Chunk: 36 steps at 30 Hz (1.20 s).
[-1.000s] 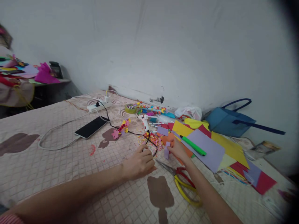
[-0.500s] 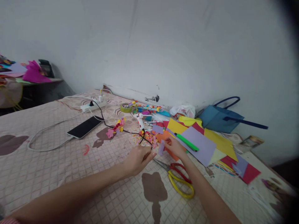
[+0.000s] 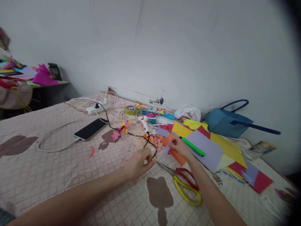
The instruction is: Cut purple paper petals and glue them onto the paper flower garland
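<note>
My left hand (image 3: 139,162) rests on the patterned sheet with its fingers curled near a black cable (image 3: 150,145); something small and pale shows at its fingertips, and I cannot make it out. My right hand (image 3: 179,147) pinches a small lilac paper strip (image 3: 166,150) just above an orange sheet (image 3: 176,155). A green marker (image 3: 193,146) lies on a lilac sheet (image 3: 207,150) to the right of that hand. Two pairs of scissors, red (image 3: 182,173) and yellow (image 3: 188,191), lie by my right forearm.
Coloured paper sheets (image 3: 225,147) spread to the right, with a blue bag (image 3: 225,122) by the wall. A glue gun (image 3: 144,121), paper scraps (image 3: 154,140), tape roll (image 3: 130,110), phone (image 3: 90,128), power strip (image 3: 98,107) and white cable (image 3: 54,138) lie ahead and left.
My left hand has shifted slightly beside the black cable, its fingers uncurling and curling again. My right hand keeps the lilac strip and has tilted it. The view swung a little.
</note>
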### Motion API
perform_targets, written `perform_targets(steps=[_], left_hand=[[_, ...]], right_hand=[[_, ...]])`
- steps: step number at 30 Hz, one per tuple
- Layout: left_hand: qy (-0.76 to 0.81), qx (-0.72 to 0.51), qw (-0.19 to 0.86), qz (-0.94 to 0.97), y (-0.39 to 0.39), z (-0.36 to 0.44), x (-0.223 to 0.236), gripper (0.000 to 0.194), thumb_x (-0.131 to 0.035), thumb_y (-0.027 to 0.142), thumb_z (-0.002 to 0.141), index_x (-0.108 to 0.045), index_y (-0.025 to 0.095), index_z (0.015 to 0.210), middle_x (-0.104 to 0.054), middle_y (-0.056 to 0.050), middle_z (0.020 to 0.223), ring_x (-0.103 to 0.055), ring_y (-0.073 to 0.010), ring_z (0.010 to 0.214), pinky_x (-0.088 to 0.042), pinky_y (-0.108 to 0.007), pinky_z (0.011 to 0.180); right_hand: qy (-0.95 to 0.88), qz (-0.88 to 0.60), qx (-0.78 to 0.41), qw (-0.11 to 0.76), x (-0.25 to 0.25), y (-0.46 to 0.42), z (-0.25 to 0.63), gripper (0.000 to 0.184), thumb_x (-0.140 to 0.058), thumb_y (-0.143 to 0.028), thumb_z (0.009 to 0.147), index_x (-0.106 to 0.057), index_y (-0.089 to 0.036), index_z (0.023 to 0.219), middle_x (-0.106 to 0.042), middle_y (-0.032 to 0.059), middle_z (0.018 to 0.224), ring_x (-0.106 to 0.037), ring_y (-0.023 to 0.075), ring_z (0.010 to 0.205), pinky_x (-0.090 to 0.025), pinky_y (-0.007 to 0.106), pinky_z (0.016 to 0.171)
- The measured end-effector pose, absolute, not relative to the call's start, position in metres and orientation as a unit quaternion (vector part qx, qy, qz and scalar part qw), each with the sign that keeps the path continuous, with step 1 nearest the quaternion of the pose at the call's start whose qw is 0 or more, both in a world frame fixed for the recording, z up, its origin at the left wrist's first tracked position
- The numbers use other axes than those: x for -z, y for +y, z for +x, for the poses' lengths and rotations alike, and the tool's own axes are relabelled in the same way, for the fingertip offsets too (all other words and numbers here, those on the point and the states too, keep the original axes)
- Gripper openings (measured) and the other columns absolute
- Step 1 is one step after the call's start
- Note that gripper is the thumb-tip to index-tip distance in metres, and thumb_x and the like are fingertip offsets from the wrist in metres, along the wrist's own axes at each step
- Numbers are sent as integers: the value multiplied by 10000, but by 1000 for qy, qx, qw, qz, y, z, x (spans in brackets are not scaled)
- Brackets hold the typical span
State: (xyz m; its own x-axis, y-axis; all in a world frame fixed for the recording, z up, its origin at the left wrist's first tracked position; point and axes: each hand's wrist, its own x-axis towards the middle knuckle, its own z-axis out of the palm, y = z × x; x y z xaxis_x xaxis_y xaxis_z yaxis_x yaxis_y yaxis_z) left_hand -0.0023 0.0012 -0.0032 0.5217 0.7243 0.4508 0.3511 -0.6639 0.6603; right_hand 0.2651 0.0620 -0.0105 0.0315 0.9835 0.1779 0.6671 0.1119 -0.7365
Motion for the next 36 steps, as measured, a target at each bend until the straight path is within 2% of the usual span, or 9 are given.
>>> perform_targets(steps=[3, 7, 10, 14, 17, 24, 27, 32, 36], left_hand=[[335, -379, 325, 799, 1, 0, 7, 59, -495, 237, 816, -473, 184, 827, -551, 9, 710, -502, -111, 611, -396, -226, 559], [316, -357, 450, 755, -3, 5, 10, 305, -431, 223, 850, -379, 199, 1150, -547, 39, 681, -541, -95, 506, -402, -204, 480], [287, -375, 478, 741, -5, 7, 10, 458, -445, 159, 824, -321, 217, 1261, -575, 16, 775, -590, -102, 585, -453, -215, 545], [281, -403, 437, 753, -6, 6, 3, 267, -448, 87, 784, -544, 152, 1024, -620, -36, 812, -604, -131, 736, -477, -248, 680], [299, -413, 382, 771, -5, 5, -2, 170, -474, 54, 740, -602, 137, 816, -636, -50, 784, -595, -141, 741, -464, -248, 681], [303, -457, 325, 771, -4, 4, -1, 180, -500, 46, 731, -630, 138, 815, -653, -59, 797, -600, -153, 759, -466, -266, 704], [284, -472, 311, 774, -4, 3, -1, 167, -508, 50, 744, -627, 141, 815, -655, -62, 803, -603, -152, 768, -469, -268, 719], [258, -481, 311, 778, -4, 3, 1, 151, -521, 64, 766, -630, 157, 815, -653, -53, 811, -608, -146, 796, -465, -261, 739], [227, -466, 333, 788, -6, 4, 3, 160, -519, 58, 771, -627, 162, 827, -652, -42, 801, -608, -136, 782, -464, -251, 727]], right_hand=[[-638, -608, -200, 429, -2, 34, 248, 184, -552, -333, 767, -499, -186, 864, -574, -10, 712, -481, 109, 466, -396, 233, 407], [-632, -581, -153, 490, -8, -9, 211, 106, -526, -298, 806, -502, -196, 823, -558, 17, 759, -549, 147, 675, -468, 268, 610], [-711, -509, -79, 478, -7, -36, 187, 18, -528, -186, 813, -535, -203, 813, -569, 35, 803, -544, 153, 708, -461, 270, 621], [-783, -423, -40, 455, -10, -54, 174, 162, -502, -70, 810, -544, -216, 865, -574, 44, 856, -559, 175, 836, -473, 306, 737], [-782, -416, -45, 462, -9, -57, 172, 228, -494, -25, 791, -539, -224, 894, -564, 42, 880, -555, 176, 869, -475, 315, 774], [-706, -461, -148, 517, 9, -51, 162, 366, -524, -77, 762, -488, -247, 1084, -479, 65, 1030, -547, 157, 789, -503, 296, 662], [-652, -470, -235, 546, 11, -50, 160, 355, -510, -117, 800, -442, -256, 1120, -517, 40, 965, -560, 153, 805, -489, 301, 709], [-542, -458, -406, 576, 6, -52, 161, 170, -492, -295, 874, -515, -237, 1032, -553, 12, 841, -552, 133, 727, -474, 253, 636], [-476, -432, -498, 583, 6, -48, 163, 155, -561, -361, 833, -578, -208, 839, -528, -28, 675, -510, 103, 571, -437, 219, 528]])
